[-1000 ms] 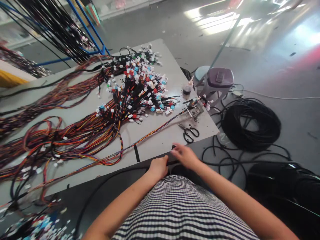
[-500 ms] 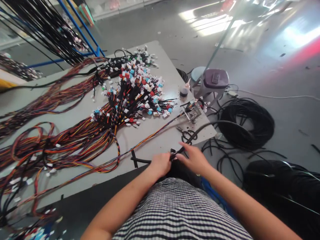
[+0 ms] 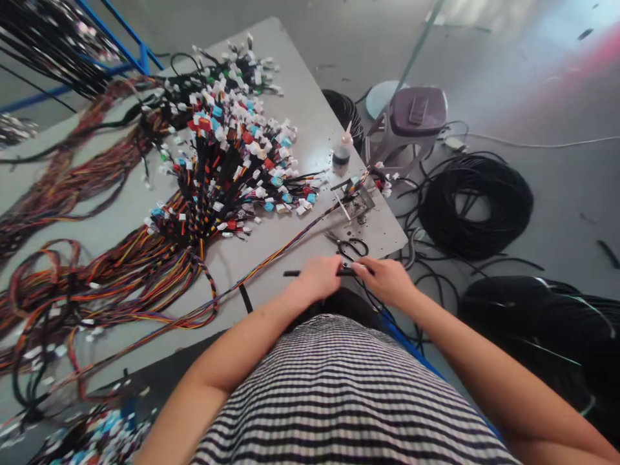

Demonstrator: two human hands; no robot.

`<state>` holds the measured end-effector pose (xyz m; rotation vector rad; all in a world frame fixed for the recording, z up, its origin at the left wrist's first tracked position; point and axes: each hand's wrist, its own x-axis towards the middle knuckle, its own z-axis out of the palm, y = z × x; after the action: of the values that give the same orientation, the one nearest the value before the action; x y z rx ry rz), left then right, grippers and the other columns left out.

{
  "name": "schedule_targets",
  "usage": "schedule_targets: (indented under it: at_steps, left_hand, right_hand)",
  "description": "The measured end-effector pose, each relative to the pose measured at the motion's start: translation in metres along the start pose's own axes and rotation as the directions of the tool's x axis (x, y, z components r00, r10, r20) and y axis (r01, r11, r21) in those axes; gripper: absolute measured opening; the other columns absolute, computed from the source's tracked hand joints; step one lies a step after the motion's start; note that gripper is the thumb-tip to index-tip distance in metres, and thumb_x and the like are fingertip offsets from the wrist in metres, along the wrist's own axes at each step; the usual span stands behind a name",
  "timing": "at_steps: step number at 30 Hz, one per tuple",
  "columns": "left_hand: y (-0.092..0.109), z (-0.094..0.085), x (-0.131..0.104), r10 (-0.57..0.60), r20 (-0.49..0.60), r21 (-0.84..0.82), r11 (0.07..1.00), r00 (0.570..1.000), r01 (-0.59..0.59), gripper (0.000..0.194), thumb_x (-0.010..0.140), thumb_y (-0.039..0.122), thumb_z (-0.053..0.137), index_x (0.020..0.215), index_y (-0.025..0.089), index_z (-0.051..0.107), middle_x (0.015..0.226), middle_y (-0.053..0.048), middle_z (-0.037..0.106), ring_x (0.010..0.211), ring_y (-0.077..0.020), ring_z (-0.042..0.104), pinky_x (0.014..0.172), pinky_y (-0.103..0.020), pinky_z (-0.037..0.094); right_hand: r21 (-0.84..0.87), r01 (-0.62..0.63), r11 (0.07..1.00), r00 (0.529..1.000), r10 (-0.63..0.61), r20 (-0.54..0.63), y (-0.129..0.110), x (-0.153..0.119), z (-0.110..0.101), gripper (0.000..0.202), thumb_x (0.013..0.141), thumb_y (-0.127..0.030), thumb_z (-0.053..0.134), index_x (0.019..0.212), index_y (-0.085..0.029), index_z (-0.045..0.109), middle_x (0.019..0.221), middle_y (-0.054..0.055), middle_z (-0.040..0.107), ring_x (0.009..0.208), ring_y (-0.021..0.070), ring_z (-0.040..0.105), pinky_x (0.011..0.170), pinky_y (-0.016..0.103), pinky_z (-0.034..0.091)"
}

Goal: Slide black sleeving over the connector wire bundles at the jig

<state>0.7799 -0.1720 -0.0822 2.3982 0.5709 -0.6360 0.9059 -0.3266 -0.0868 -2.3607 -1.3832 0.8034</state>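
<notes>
Since the earlier frame both hands have shifted right along the worktop (image 3: 290,248) edge. Thin black rubber tube (image 3: 295,274) lies level, clamped between left hand (image 3: 317,279) and right hand (image 3: 385,278), just below black-handled steel scissors (image 3: 349,246).

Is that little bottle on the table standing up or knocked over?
Standing up. The little bottle sits on its dark base on the table, its pale pointed tip straight up.

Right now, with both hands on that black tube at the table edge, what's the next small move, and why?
Probably reach the right hand for the scissors: the left hand pins the black tube flat against the table, its end pokes out past the fist, and the scissors lie just beyond the fingers.
</notes>
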Motion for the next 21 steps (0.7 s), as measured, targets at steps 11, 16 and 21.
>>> schedule_targets:
  at_steps: [11, 16, 21]
  left_hand:
    - [-0.005, 0.000, 0.030, 0.036, -0.006, -0.581, 0.814, 0.999, -0.033, 0.035, 0.078, 0.028, 0.066, 0.111, 0.019, 0.065, 0.082, -0.004, 0.066, 0.074, -0.0171, 0.061, 0.068, -0.027, 0.046]
    - [-0.015, 0.001, 0.034, 0.060, 0.006, -0.955, 0.297, 0.998, -0.012, 0.061, 0.073, 0.055, 0.071, 0.115, 0.012, 0.062, 0.073, -0.001, 0.060, 0.058, -0.0103, 0.052, 0.048, -0.020, 0.038]
    - [-0.001, 0.008, 0.052, 0.013, -0.056, -0.966, 0.251, 0.998, -0.058, 0.061, 0.069, 0.063, 0.071, 0.098, 0.009, 0.068, 0.062, -0.001, 0.058, 0.052, -0.0105, 0.053, 0.044, -0.021, 0.039]
  right_hand:
    - [0.365, 0.072, 0.928, 0.993, -0.100, 0.059, 0.027, 0.020, 0.009, 0.035, 0.096, -0.044, 0.047, 0.105, -0.018, 0.071, 0.094, 0.007, 0.071, 0.082, 0.0206, 0.066, 0.074, 0.028, 0.049]
    - [0.474, 0.127, 0.871, 0.992, -0.107, -0.069, 0.037, 0.026, 0.002, 0.034, 0.094, -0.044, 0.053, 0.107, -0.019, 0.072, 0.099, 0.008, 0.071, 0.087, 0.0216, 0.067, 0.081, 0.031, 0.052]
    - [0.465, 0.193, 0.864, 0.977, -0.124, -0.176, 0.029, 0.038, -0.003, 0.033, 0.094, -0.043, 0.055, 0.116, -0.020, 0.067, 0.099, 0.008, 0.068, 0.089, 0.0208, 0.065, 0.082, 0.032, 0.052]
